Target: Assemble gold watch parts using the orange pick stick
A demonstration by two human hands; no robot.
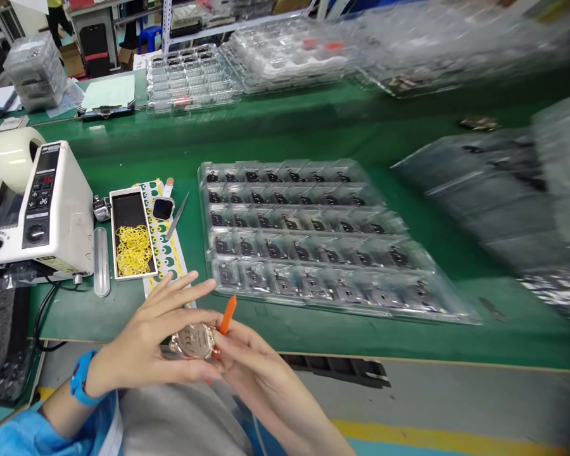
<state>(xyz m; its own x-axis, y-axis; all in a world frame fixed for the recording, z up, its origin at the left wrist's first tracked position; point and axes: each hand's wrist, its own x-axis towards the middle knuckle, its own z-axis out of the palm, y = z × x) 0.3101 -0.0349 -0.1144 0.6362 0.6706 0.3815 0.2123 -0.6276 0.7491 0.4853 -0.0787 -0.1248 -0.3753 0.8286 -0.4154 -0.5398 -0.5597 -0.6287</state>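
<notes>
The left hand (159, 339) holds a round metal case (192, 342), the right hand (254, 354) an orange stick (228, 315), its middle hidden.

Bright even light, glints on clear tray (449, 305), right side blurred

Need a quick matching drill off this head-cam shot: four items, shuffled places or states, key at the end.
Column 1
1. Orange pointed piece
2. Yellow loops
3. Blue wristband
4. Round metal case

Column 2
A. Heaped in a white-sided box
B. Between thumb and index finger of the left hand, printed face showing
C. At the right hand, tip pointing up
D. Worn on the same arm as the left hand

Pairs: 1-C, 2-A, 3-D, 4-B
</notes>
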